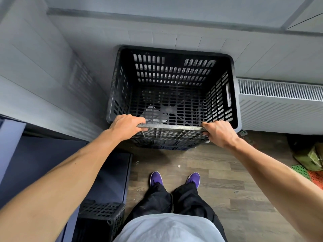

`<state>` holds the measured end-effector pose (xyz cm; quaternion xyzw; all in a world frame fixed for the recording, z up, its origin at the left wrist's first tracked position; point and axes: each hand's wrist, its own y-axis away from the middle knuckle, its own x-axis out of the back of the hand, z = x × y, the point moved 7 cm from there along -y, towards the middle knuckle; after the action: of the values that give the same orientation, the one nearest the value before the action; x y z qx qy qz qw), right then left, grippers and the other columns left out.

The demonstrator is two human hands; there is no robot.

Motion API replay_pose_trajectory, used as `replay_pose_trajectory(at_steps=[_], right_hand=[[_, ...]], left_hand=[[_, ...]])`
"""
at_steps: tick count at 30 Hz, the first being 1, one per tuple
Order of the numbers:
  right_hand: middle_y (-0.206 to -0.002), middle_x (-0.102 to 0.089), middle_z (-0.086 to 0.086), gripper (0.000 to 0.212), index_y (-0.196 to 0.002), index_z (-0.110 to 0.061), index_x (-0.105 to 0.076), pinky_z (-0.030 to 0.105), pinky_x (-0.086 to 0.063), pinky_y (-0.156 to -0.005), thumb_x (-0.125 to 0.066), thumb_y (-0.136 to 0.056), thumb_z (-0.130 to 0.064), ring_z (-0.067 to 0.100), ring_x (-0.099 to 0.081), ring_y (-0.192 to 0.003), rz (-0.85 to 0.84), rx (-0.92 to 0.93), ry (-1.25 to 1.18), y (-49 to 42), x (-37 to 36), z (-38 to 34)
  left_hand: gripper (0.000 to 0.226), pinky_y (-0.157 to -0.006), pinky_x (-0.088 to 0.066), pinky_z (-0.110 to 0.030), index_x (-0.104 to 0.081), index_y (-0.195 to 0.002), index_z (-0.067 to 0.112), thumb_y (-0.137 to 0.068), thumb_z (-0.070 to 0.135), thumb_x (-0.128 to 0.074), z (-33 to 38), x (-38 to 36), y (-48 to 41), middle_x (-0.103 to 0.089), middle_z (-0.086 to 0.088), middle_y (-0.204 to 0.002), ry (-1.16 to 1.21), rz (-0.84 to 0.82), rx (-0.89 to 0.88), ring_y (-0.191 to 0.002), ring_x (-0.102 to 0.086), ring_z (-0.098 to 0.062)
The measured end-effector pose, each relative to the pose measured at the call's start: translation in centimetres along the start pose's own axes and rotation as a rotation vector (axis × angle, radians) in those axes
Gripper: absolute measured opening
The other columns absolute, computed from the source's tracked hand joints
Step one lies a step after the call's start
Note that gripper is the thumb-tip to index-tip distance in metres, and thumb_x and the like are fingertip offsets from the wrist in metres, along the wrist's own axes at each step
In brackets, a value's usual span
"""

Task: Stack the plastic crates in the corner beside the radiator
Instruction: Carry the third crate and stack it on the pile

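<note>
Wall (pixel 43 67) panels, grey, meet in a corner at upper left. Floor (pixel 218 172): wood-look planks.

Crate (pixel 174 81): black, slotted, open top up, nothing in it. It stands in the corner, its far side against the back wall, its left side near the side wall and its right side just beside the radiator (pixel 279 95). More slotted plastic shows under its near wall; cannot tell what it rests on.

Cabinet (pixel 108 172): dark blue, low, along the left.

Second crate (pixel 103 215): black, by the cabinet at lower left, well apart from the first.

Left hand (pixel 126 125): grips the crate's near rim at the left end, fingers curled over the edge.

Right hand (pixel 219 132): grips the same rim at the right end, fingers wrapped round it.

Shoes (pixel 156 178): purple, on the floor near the crate.
</note>
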<state>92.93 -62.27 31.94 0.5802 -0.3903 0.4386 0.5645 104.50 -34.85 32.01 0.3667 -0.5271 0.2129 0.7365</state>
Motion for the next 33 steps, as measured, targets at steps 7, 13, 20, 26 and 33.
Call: replay_pose_trajectory(at_steps=[7, 13, 20, 26, 33], right_hand=[[-0.081, -0.071, 0.005, 0.020, -0.108, -0.014, -0.059, 0.037, -0.055, -0.065, -0.059, -0.094, -0.027, 0.027, -0.069, -0.074, -0.005, -0.010, 0.006, 0.1, 0.3, -0.4], [-0.075, -0.070, 0.005, 0.017, -0.106, -0.015, -0.061, 0.034, -0.051, -0.060, -0.060, -0.092, -0.024, 0.028, -0.068, -0.069, 0.014, -0.063, 0.027, 0.4, 0.4, -0.5], [-0.071, -0.067, 0.006, 0.019, -0.108, -0.013, -0.060, 0.032, -0.046, -0.056, -0.062, -0.091, -0.020, 0.028, -0.063, -0.062, 0.014, -0.091, 0.026, 0.0, 0.5, -0.3], [-0.070, -0.068, 0.007, 0.017, -0.106, -0.012, -0.060, 0.031, -0.042, -0.055, -0.061, -0.090, -0.019, 0.031, -0.066, -0.064, 0.027, -0.071, 0.041, 0.3, 0.4, -0.6], [-0.075, -0.072, 0.007, 0.017, -0.107, -0.014, -0.061, 0.031, -0.044, -0.057, -0.060, -0.092, -0.024, 0.030, -0.069, -0.069, 0.021, -0.072, 0.073, 0.7, 0.7, 1.6]], left_hand=[[0.034, -0.073, -0.036, -0.034, -0.059, -0.124, 0.026, -0.096, 0.044, -0.051, 0.0, -0.3, 0.6, -0.062, -0.002, -0.071, 0.001, 0.011, 0.017, -0.080, -0.063, -0.027], [0.034, -0.069, -0.038, -0.032, -0.056, -0.129, 0.027, -0.098, 0.037, -0.050, 0.3, -0.4, 0.7, -0.074, -0.005, -0.096, -0.060, 0.078, -0.009, -0.089, -0.067, -0.026], [0.032, -0.069, -0.040, -0.035, -0.060, -0.123, 0.023, -0.098, 0.038, -0.047, 0.3, 0.4, -0.1, -0.072, -0.008, -0.092, -0.062, 0.054, 0.007, -0.087, -0.066, -0.029], [0.036, -0.072, -0.041, -0.034, -0.058, -0.128, 0.025, -0.097, 0.040, -0.048, 0.1, 0.5, 0.4, -0.074, -0.006, -0.098, -0.048, 0.081, 0.011, -0.089, -0.067, -0.028], [0.031, -0.068, -0.038, -0.031, -0.059, -0.120, 0.021, -0.098, 0.040, -0.047, 2.6, -0.5, 0.1, -0.073, -0.005, -0.092, -0.034, 0.085, -0.007, -0.089, -0.068, -0.026]])
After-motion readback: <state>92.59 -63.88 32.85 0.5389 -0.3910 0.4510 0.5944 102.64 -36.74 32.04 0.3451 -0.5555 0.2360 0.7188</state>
